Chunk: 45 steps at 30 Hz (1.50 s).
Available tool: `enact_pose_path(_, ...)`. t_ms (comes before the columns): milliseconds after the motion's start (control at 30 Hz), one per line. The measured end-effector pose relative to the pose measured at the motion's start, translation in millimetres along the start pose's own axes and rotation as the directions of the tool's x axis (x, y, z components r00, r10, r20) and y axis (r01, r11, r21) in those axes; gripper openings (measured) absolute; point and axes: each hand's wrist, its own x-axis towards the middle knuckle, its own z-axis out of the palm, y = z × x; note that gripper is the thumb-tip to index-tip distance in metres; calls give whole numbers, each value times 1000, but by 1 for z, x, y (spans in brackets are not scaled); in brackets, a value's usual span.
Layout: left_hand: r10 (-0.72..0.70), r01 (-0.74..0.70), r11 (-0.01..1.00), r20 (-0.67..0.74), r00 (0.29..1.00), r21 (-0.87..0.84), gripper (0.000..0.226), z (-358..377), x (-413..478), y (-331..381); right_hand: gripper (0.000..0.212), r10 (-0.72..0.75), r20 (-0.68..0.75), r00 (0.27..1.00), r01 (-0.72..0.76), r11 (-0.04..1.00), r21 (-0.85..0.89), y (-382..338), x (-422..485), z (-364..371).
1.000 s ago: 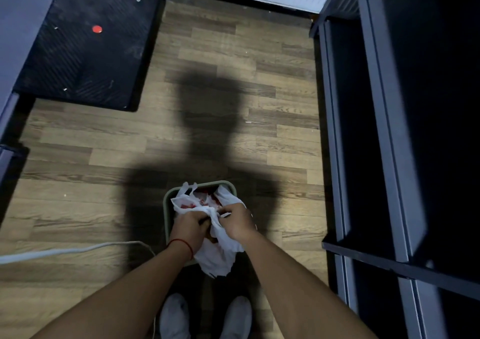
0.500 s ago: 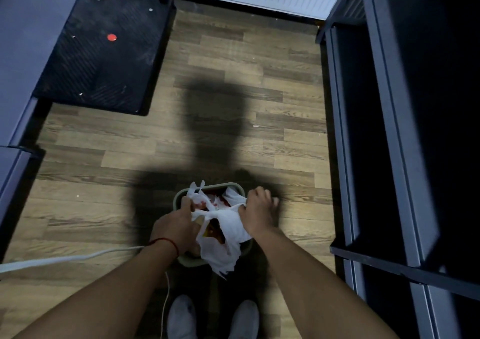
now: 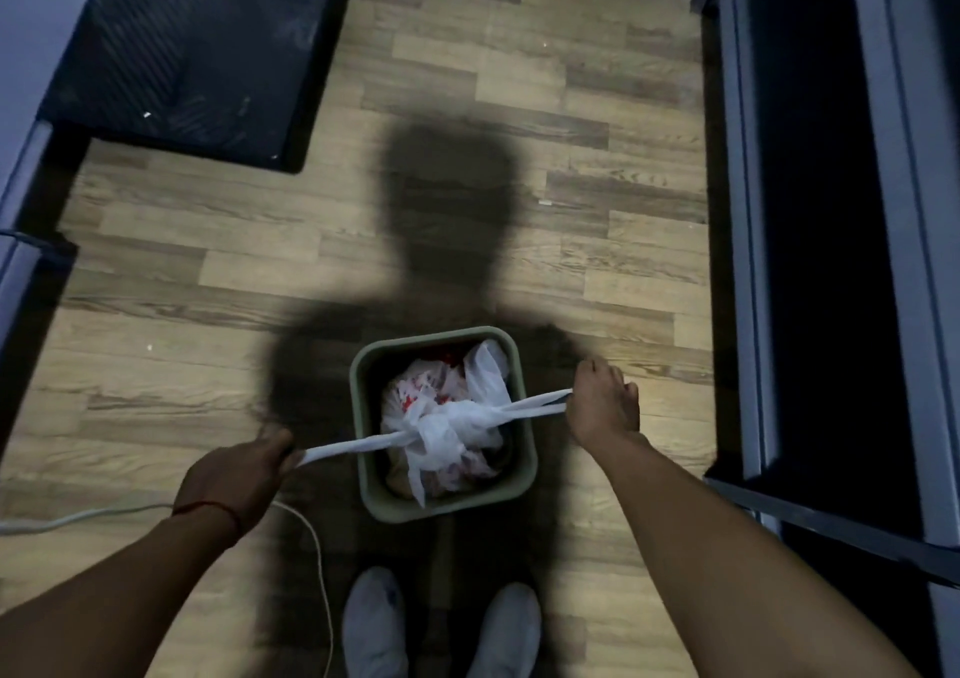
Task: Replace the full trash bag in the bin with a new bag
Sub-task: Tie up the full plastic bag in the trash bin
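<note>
**Knot pulled tight over the bin**

Down in the green bin (image 3: pixel 363 417), the full white trash bag (image 3: pixel 447 417) sits with its mouth gathered into a knot (image 3: pixel 441 428) at the middle of the opening, red-printed plastic and rubbish showing around it. Two twisted handles run out from the knot in opposite directions, drawn taut. The left hand (image 3: pixel 241 474) is closed in a fist around the end of one handle, out past the bin's left wall. The right hand (image 3: pixel 602 407) is curled on the end of the other, beyond the right wall. The bin stands on the wood-pattern floor (image 3: pixel 467 79) just ahead of a pair of white shoes (image 3: pixel 374 620), with a pale cable (image 3: pixel 317 547) trailing near the left wrist, a dark mat (image 3: pixel 182 53) farther off on the left and a dark metal frame (image 3: pixel 748 261) along the right.

By my reading, the step in hand is tying the full bag shut; the lift-out has not begun and no fresh bag is visible. Next comes slackening the pull, perhaps a second knot, then gripping at the knot and drawing the bag straight up without tipping the bin.
</note>
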Motion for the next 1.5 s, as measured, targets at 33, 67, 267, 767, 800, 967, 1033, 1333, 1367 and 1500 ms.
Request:
enact_pose_path(33,-17,17,1000,12,1000,10,27,1,1,2,31,11,2,1000,-11,1000,23,0,-2,0)
enact_pose_path(67,-41,40,999,39,998,20,27,-1,1,5,26,26,6,1000,-26,996,87,0,-6,-1)
enact_pose_path(267,-238,226,791,55,970,-569,17,-41,-3,36,30,55,71,996,-89,599,796,-3,-46,-39)
enact_pose_path(767,-61,-53,684,-129,990,-727,18,-73,-31,153,30,-169,213,962,-135,385,913,-82,-105,-53)
enact_pose_path(800,-62,-70,689,-155,986,-721,16,-72,-32,152,29,-162,213,964,-127,422,898,-82,-104,-52)
enact_pose_path(967,-8,-198,720,-293,956,-666,12,-81,-34,161,44,-182,198,963,-73,533,843,-93,-100,-54)
enact_pose_path(1033,62,-246,756,-308,949,-606,17,-86,-34,161,43,-227,152,962,10,585,811,-95,-98,-54)
enact_pose_path(1333,311,-432,757,-313,898,-489,32,-94,-43,155,68,-272,67,960,146,692,707,-113,-89,-43)
enact_pose_path(1367,314,-449,753,-338,887,-481,33,-96,-44,156,64,-289,58,955,171,704,689,-113,-88,-42)
enact_pose_path(1500,33,-371,727,-510,860,-578,36,-105,-47,146,67,-241,-57,969,211,687,696,-113,-90,-46)
